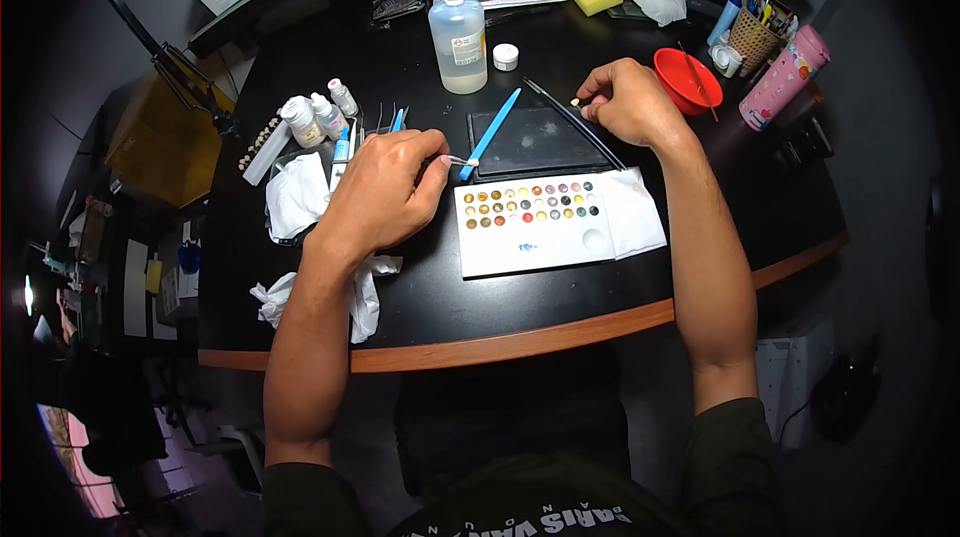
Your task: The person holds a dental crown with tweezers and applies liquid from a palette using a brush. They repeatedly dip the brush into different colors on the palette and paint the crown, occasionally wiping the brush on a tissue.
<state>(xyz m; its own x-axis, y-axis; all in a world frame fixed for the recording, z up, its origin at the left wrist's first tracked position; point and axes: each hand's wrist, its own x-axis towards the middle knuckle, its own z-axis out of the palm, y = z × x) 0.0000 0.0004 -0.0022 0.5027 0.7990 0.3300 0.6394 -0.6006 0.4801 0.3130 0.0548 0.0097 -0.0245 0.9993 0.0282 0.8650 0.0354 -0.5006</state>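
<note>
My left hand (395,187) is closed around slim metal tweezers (457,160). A small cream tooth-like piece (473,163) is at their tip, beside the lower end of a blue stick (491,134). My right hand (625,102) pinches another small cream piece, which looks like a dental crown (576,103), between thumb and finger. Below it, a dark-handled brush (575,122) lies across a black flat plate (535,142). In front of both hands sits a white palette (535,247) with rows of coloured paint wells, and a folded white tissue (637,217) rests at its right side.
A clear bottle (460,47) and small white jar (506,58) stand behind the plate. A red bowl (687,77) with a stick in it and a pink flask (785,79) are at right. Small bottles (302,122) and crumpled tissues (298,199) lie left.
</note>
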